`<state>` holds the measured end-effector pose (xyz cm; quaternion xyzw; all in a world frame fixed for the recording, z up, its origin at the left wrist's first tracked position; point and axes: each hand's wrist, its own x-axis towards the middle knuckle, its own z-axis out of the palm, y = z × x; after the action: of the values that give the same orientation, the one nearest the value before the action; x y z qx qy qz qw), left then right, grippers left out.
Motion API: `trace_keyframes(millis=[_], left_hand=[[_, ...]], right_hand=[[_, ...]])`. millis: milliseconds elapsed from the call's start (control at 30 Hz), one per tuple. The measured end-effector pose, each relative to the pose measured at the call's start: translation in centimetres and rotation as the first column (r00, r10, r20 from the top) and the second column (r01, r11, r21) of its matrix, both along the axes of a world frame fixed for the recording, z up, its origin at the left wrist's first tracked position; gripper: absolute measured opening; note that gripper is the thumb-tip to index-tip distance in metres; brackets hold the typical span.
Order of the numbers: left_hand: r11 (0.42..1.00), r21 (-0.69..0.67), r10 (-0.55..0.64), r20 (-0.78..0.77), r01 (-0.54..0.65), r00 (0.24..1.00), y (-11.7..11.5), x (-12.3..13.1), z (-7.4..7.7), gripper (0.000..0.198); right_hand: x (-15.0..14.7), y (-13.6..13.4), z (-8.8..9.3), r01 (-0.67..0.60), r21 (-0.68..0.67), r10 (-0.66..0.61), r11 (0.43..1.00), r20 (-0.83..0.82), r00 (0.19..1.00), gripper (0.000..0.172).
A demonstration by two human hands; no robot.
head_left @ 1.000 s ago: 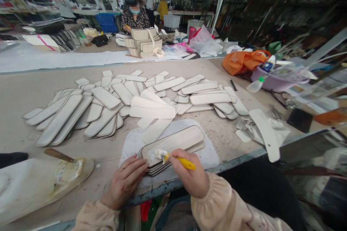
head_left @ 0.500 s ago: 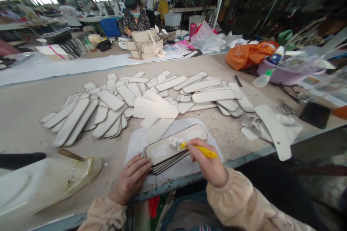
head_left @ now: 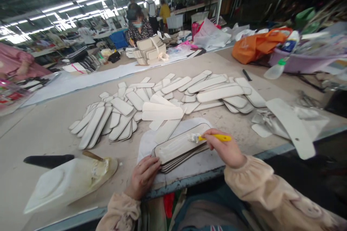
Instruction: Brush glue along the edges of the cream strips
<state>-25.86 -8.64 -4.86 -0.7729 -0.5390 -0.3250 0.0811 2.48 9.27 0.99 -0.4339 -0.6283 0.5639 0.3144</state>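
Several long, cream, round-cornered panels with dark rims (head_left: 173, 150) lie in a slightly stepped stack on a white sheet (head_left: 143, 144), close to the blue-grey table edge (head_left: 189, 181) at six o'clock. With that stack as the clock's centre, a broad pile of loose pale strips (head_left: 123, 105) spans ten to one o'clock, its nearest pieces reaching the sheet. Tan tabletop (head_left: 238, 126) shows towards three o'clock, up to a long white strip (head_left: 291, 126) whose near end juts past the edge. Between eight and nine, well apart, lies a cut-open white plastic container (head_left: 65, 182).

The top panel bears wet white streaks. The right hand (head_left: 226, 148) grasps a yellow-handled brush (head_left: 221, 137), its paste-clotted bristles on the panel's right half. The left hand's (head_left: 144, 176) straight fingers touch the stack's left end; whether its hidden thumb pinches, I cannot tell.
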Motion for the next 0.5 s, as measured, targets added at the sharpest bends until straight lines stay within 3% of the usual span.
trace_keyframes(millis=[133, 367, 500], left_hand=[[0.999, -0.030, 0.020, 0.006, -0.020, 1.000, -0.3, -0.1, -0.3, 0.032], [0.996, -0.028, 0.084, -0.018, -0.084, 0.996, -0.4, 0.4, 0.2, 0.027], [0.993, -0.058, 0.097, -0.024, -0.098, 0.995, -0.2, 0.8, 0.5, 0.024]], right_hand=[[1.0, 0.5, 0.7, 0.017, -0.102, -0.032, 0.995, -0.151, 0.988, 0.020], [-5.4, -4.4, -0.3, -0.300, -0.143, 0.251, 0.943, -0.287, 0.925, 0.016], [-5.7, -4.3, -0.8, -0.303, -0.086, 0.275, 0.949, -0.241, 0.931, 0.017]])
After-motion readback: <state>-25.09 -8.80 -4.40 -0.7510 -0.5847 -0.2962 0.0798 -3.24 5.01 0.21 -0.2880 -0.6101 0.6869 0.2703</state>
